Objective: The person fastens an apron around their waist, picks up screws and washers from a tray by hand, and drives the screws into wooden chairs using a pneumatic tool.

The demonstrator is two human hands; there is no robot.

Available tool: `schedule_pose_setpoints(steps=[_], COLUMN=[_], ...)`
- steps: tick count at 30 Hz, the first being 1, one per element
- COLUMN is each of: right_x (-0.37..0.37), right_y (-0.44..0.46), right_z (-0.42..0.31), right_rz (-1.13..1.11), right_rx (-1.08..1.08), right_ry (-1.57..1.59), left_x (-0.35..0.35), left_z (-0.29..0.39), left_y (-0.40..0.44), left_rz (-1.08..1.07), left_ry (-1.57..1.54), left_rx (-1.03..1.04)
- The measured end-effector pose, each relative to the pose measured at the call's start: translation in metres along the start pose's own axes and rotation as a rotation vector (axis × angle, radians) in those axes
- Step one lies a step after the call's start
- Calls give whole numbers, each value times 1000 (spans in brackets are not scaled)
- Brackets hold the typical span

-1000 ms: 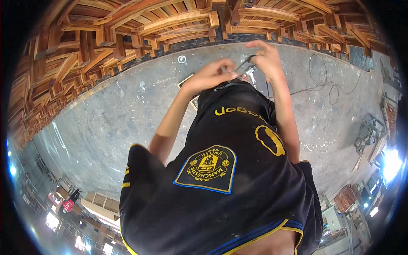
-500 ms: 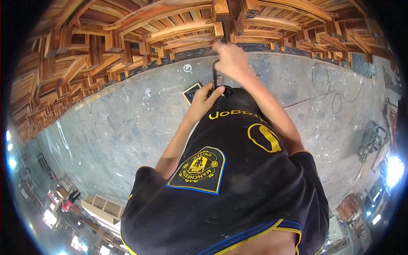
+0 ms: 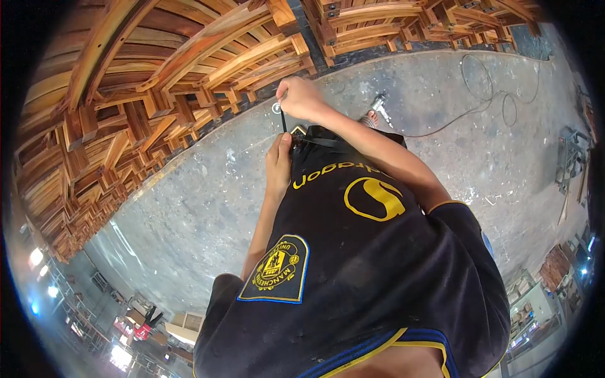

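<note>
My right hand (image 3: 301,99) is closed around the upper end of a narrow black strap (image 3: 283,121), out in front of my waist. The strap runs down to my left hand (image 3: 278,156), whose thumb and fingers pinch its lower end beside the hem of my black shirt (image 3: 340,252). More black strap or cloth (image 3: 324,142) lies at my waist, to the right of the left hand. What else the left fingers cover is hidden. Just beyond them, a corner of a light-rimmed tray (image 3: 301,130) shows, mostly hidden by my body.
Stacked wooden furniture (image 3: 220,57) lines the front and left. A metal tool (image 3: 379,103) lies on the concrete floor (image 3: 189,189) near a sandalled foot (image 3: 370,118), with a thin hose (image 3: 441,129) looping right. A person in red (image 3: 144,329) is far off at lower left.
My right hand has moved left and slightly down, and my left hand slightly left and down. The view has turned, bringing the foot and metal tool into sight and hiding most of the tray.
</note>
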State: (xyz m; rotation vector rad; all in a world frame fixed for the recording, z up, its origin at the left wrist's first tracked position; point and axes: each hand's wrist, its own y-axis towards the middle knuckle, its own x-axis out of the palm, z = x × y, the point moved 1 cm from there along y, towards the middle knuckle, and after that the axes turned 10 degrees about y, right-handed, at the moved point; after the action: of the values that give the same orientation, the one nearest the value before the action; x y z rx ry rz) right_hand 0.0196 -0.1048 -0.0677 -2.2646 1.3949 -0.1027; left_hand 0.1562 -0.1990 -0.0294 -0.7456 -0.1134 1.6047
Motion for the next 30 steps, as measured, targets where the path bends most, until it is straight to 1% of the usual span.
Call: schedule_pose_setpoints(steps=[2, 5, 6, 7, 8, 10, 11, 12, 14, 21, 23, 24, 26, 27, 28, 30], right_x=[-4, -9, -10, -10, -11, -15, -16, -16, -18, -29, -35, -40, -48, -52, -57, -71], right_y=[-5, -7, -7, -7, -4, -3, -6, -9, -9, -18, -26, -30, -37, -39, -38, -31], right_z=[-4, -9, -6, -1, 2, -1, -1, -1, -4, -18, -39, -48, -64, -65, -62, -40], right_rz=[87, 135, 125, 134, 146, 140, 133, 128, 192, 213, 300, 301, 280, 288, 293, 417], right_rx=[-35, -92, -101, -88, -80, -67, -39, -32, -78, -95, -398, -388, -386, -361, -364, -295], right_ry=[-114, -143, -156, -142, -129, -121, -103, -104, -110, -66, -94, -93, -41, -43, -44, -42], left_x=[2, 3, 4, 3, 7, 19, 22, 22, 23, 15, 17, 14, 5, 6, 8, 19], left_z=[-10, -12, -12, -11, -19, -37, -42, -44, -45, -28, -18, -9, 16, 21, 17, -1], left_y=[1, 2, 1, 0, 2, 7, 5, 0, -6, -17, -14, -17, -20, -17, -15, -13], left_rz=[33, 72, 80, 88, 101, 155, 152, 166, 201, 317, 321, 314, 276, 271, 270, 202], left_ry=[-51, -126, -133, -137, -148, -424, -427, -402, -356, -186, -136, -134, -15, -17, -18, 59], left_rx=[-17, -39, -75, -110, -103, -102, -107, -90, -48, 118, 176, 168, 256, 258, 263, 341])
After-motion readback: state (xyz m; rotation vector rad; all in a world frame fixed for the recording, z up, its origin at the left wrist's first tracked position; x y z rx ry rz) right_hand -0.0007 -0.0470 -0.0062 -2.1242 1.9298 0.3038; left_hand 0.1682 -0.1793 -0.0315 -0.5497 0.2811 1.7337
